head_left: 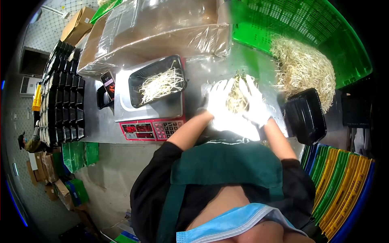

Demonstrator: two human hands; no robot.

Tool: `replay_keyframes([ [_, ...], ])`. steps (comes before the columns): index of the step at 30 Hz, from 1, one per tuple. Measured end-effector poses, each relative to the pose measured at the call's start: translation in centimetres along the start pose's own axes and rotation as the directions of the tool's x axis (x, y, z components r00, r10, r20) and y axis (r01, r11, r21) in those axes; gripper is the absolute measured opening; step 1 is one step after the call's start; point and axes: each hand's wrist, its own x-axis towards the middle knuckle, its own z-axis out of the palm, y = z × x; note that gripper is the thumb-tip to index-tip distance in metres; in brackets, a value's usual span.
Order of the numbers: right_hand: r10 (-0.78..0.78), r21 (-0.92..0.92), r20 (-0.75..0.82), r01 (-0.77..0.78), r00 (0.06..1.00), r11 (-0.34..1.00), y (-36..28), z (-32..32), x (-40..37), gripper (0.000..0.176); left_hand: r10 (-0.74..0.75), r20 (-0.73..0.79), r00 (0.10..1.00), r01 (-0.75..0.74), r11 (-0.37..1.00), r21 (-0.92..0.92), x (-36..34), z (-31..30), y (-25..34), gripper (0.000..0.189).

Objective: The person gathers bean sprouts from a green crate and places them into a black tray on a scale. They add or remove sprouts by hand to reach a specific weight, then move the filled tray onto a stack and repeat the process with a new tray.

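A bunch of bean sprouts (237, 99) lies on the metal table between my two white-gloved hands. My left hand (220, 97) presses against its left side and my right hand (255, 101) against its right side, both with fingers stretched upward. To the left, a black tray (135, 91) with sprouts (162, 84) in it rests on a red and silver scale (150, 110). A large heap of sprouts (304, 67) spills from a green crate (344, 52) at the right. Beside the heap is an empty black tray (306, 115), tilted.
Clear plastic covers a big box (158, 44) behind the scale. Stacks of black trays (63, 101) stand at the far left. Colored crates (340, 182) are stacked at lower right. A small black container (104, 97) is left of the scale. Another person (31, 142) is at the far left.
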Motion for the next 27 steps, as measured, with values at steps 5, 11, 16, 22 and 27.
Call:
replay_keyframes([
  [5,0.146,0.472,0.065,-0.159,0.987,0.867,0.0,-4.5,3.5,0.038,-0.17,-0.203,0.964,0.066,0.896,-0.439,1.8,-4.5,3.0,0.041],
  [11,0.085,0.118,0.128,-0.1,0.988,0.988,2.4,-4.9,0.3,0.077,-0.066,-0.027,0.997,0.049,0.905,-0.423,-3.6,-2.2,0.5,0.071],
  [16,0.253,-0.321,0.114,-0.206,0.961,0.924,2.0,-2.5,-3.5,0.095,-0.491,-0.001,0.871,0.487,0.863,0.135,-3.7,-4.3,5.1,0.085],
  [22,0.212,0.346,0.2,-0.271,0.957,0.898,1.6,-3.3,1.0,0.061,-0.114,-0.128,0.985,0.029,0.847,-0.53,-0.4,-1.5,2.9,0.052],
  [27,0.222,0.12,0.386,-0.288,0.895,0.95,3.9,-5.5,3.6,0.089,-0.32,0.08,0.944,0.326,0.942,-0.074,-1.1,-3.6,1.7,0.065],
])
